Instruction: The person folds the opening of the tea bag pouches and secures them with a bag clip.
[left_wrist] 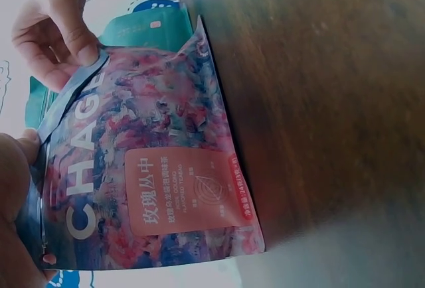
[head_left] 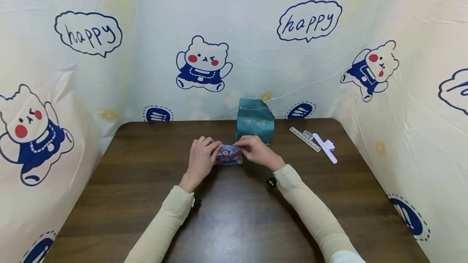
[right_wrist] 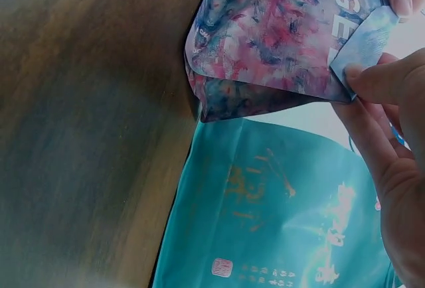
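Note:
A pink and blue patterned tea bag pouch (left_wrist: 153, 122) stands upright on the table, its top edge folded over. My left hand (head_left: 201, 155) grips the left end of that fold, thumb on the near side. At the other end, my right hand (head_left: 257, 151) pinches the folded corner between thumb and fingers, as the right wrist view shows. Just behind the pouch is a teal pouch (head_left: 254, 121) with gold writing, standing upright near my right hand; neither hand holds it.
To the right on the wooden table (head_left: 146, 206) lie a clear ruler-like clip (head_left: 304, 139) and a white sealing clip (head_left: 325, 148), side by side. A printed cloth (head_left: 153, 52) with cartoon bears hangs around the back and sides.

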Motion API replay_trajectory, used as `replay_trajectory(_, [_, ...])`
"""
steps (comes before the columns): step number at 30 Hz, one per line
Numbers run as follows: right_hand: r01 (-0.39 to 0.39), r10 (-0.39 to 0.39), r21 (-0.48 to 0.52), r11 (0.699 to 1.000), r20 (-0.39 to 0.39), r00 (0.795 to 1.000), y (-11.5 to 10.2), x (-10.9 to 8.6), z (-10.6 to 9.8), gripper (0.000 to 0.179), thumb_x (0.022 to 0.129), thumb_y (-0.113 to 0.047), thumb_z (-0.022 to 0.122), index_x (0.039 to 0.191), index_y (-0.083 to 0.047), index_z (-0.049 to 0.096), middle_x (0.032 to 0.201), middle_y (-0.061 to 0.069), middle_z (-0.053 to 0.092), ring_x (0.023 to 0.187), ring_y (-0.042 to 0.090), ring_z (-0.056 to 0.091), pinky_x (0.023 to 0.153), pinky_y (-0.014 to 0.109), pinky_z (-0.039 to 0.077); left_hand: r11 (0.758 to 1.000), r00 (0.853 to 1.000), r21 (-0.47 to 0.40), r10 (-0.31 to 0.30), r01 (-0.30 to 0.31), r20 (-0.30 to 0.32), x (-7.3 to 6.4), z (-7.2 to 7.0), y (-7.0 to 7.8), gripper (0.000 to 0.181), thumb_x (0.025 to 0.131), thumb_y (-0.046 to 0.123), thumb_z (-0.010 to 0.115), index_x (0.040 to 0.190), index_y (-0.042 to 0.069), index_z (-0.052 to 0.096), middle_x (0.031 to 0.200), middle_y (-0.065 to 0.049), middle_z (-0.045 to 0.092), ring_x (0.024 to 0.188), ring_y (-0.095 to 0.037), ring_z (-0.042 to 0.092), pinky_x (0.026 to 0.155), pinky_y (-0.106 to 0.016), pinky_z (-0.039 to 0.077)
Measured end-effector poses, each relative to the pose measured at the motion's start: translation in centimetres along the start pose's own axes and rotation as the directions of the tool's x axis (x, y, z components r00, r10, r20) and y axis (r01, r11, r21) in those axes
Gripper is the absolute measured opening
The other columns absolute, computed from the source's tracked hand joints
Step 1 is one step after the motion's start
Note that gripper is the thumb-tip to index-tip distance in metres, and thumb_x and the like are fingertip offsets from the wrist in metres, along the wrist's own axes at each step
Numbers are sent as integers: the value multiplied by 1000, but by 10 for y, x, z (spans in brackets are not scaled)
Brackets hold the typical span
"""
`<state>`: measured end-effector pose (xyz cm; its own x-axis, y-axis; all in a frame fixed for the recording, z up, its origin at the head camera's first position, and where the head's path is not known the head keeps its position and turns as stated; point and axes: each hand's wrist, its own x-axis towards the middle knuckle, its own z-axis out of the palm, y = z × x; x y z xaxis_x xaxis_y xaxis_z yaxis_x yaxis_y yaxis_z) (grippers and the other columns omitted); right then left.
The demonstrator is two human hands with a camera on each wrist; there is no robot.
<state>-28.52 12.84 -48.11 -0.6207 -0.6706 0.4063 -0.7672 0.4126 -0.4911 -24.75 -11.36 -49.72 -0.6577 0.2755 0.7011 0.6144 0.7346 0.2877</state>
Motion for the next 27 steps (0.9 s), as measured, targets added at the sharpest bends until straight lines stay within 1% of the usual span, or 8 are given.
replay_trajectory(4, [9,-9,-1,1000,4,1000,1,1,-1,25,92,6,68,111,-7,78,101,4,74,92,12,69,82,27,58,1000,1000,-9,9,-9,-3,0,0,0,12,96,18,72,99,10,80,83,-2,67,78,-23,53,74,-39,39])
replay_trajectory(8, [6,-6,3,1000,13,1000,3,4,-2,24,92,6,69,110,-7,78,99,3,74,92,12,69,82,26,58,1000,1000,-8,4,-4,-1,1,-1,-1,13,97,19,71,99,9,80,84,-3,67,79,-23,53,74,-39,39])
replay_trajectory(13, [-5,5,13,1000,23,1000,3,3,-1,23,92,5,69,111,-7,78,100,4,74,93,13,69,83,27,58,1000,1000,-10,-4,4,4,0,-2,-1,13,96,19,72,99,9,80,83,-3,67,78,-23,53,74,-39,39])
replay_trajectory(17, [-26,26,14,1000,9,1000,-1,1,0,20,93,1,71,109,-8,78,99,3,74,92,11,69,81,27,58,1000,1000,-13,-5,5,-2,0,-2,1,13,96,18,72,99,8,80,83,-4,67,78,-24,53,74,-40,39])
replay_trajectory(20, [-27,27,12,1000,-19,999,-7,3,1,14,94,-7,73,107,-9,79,97,1,74,88,9,68,79,26,58,1000,1000,-14,-6,6,-4,0,-1,2,13,96,18,72,99,8,80,84,-4,67,78,-25,52,74,-41,39])
replay_trajectory(23, [-18,18,0,1000,-59,998,-12,6,6,14,95,-14,73,107,-9,79,98,1,74,86,8,67,77,24,57,1000,1000,-11,-3,3,-5,0,-2,3,13,97,17,71,99,8,80,84,-4,67,78,-25,53,73,-41,40])
replay_trajectory(27, [23,-30,-58,998,-120,992,-14,12,16,15,97,-11,70,108,-9,79,100,1,73,88,9,67,78,24,56,1000,1000,-14,-13,13,-1,-1,-4,3,13,97,18,70,100,8,80,84,-4,67,78,-25,53,74,-41,39])
